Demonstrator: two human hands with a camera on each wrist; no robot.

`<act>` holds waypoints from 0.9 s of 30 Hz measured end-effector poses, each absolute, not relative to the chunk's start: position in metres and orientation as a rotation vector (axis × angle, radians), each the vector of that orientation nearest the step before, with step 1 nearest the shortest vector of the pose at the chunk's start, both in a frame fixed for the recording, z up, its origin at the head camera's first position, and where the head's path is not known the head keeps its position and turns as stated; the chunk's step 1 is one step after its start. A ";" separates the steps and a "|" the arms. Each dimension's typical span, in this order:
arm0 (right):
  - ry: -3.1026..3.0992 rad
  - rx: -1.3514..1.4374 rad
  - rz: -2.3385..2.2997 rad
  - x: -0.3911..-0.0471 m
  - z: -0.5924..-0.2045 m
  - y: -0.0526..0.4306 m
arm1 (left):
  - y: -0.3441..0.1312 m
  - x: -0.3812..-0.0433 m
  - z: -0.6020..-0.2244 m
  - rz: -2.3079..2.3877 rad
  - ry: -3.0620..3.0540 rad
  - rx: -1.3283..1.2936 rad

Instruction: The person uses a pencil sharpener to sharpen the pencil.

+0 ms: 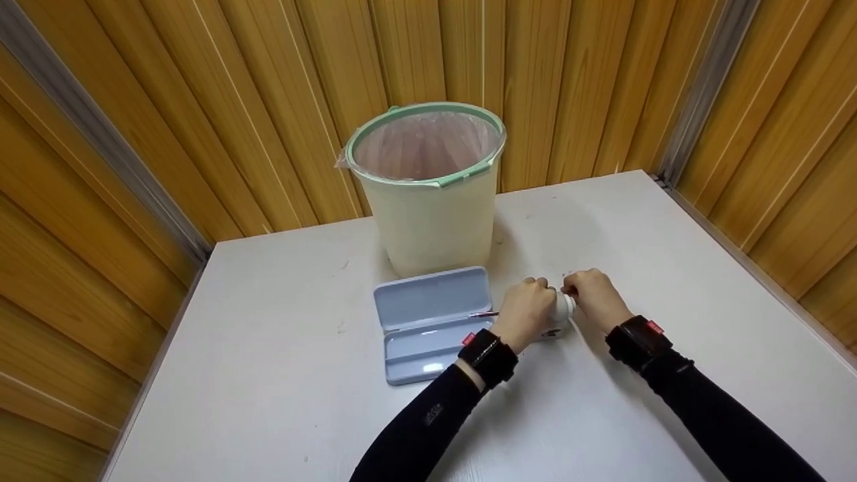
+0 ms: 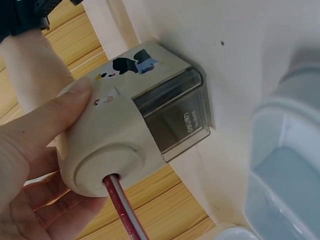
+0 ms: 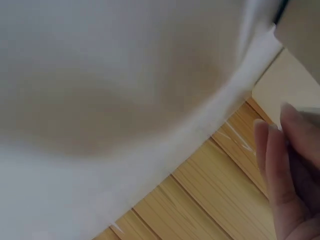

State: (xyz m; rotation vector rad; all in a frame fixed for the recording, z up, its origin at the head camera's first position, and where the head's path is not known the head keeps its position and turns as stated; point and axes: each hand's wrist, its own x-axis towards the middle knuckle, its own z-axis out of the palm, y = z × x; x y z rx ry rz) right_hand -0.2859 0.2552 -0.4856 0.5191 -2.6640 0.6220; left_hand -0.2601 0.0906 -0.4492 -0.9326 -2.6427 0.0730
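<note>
My left hand (image 1: 527,311) grips a white pencil sharpener (image 2: 117,107) from above, its thumb on the printed cartoon side. A red striped pencil (image 2: 124,210) stands in the sharpener's hole, pointing left in the head view. The clear shavings drawer (image 2: 175,115) shows below the white body. At the sharpener's opposite end, my right hand (image 1: 598,300) has its fingers curled and pinches the crank, which is mostly hidden by the fingers. In the right wrist view, its thumb and fingertips (image 3: 284,122) come together. Left of the sharpener lies an opened blue pencil case (image 1: 432,294).
A cream bin (image 1: 435,227) with a green rim and a clear liner stands behind the pencil case. The white table (image 1: 268,375) is bounded by wood-patterned walls (image 1: 281,100) at the back and sides.
</note>
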 end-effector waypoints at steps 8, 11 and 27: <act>-2.781 0.518 0.620 -0.281 -0.486 0.253 | 0.091 -0.263 -0.448 0.078 -2.690 -0.909; -2.811 0.503 0.631 -0.280 -0.482 0.253 | 0.091 -0.263 -0.447 0.058 -2.712 -0.903; -2.862 0.490 0.727 -0.273 -0.480 0.254 | 0.098 -0.264 -0.439 0.036 -2.761 -0.893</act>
